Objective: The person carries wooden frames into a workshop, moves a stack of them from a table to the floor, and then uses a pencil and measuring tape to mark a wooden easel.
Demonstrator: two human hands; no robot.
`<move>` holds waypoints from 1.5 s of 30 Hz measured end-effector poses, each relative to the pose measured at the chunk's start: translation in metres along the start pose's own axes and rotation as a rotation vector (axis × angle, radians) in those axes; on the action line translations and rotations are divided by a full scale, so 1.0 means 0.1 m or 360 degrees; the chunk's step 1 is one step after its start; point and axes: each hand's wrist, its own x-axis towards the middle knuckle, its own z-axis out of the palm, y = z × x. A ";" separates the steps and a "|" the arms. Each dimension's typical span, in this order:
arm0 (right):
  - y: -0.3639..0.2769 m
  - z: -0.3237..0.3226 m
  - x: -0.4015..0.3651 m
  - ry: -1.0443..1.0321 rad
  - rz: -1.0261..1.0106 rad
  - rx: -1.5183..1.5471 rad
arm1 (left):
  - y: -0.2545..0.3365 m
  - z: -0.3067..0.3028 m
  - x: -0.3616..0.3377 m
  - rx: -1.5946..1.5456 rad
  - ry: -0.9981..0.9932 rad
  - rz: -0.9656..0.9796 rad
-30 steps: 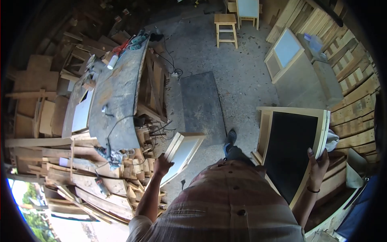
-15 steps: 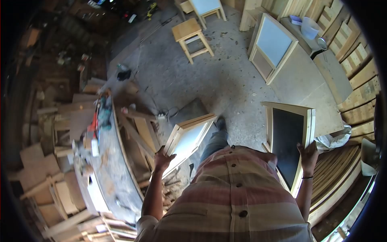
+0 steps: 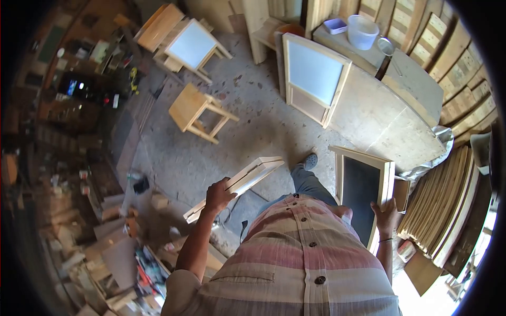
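Left hand [image 3: 219, 196] clasps a frame [image 3: 254, 171]; right hand [image 3: 386, 216] clasps a black panel [image 3: 361, 181] by its right edge (both presumably stiff, light, best gripped at the rims).

A bucket [image 3: 362, 35] stands beside a purple tub [image 3: 336, 26].

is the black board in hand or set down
In hand: the right hand grips the black board by its outer edge. Whether it also touches the floor, I cannot tell.
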 end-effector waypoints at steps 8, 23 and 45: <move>-0.30 0.68 0.49 0.0018 0.0485 -0.0311 | 0.88 -0.58 1.96 0.0259 -0.0145 0.0568; -1.40 1.39 0.39 0.0512 0.1342 -0.0104 | 2.66 -0.63 5.12 0.0892 -0.0770 0.1546; -2.95 2.59 0.02 0.1235 0.2002 0.0032 | 3.64 0.09 6.43 0.1073 -0.0968 0.1643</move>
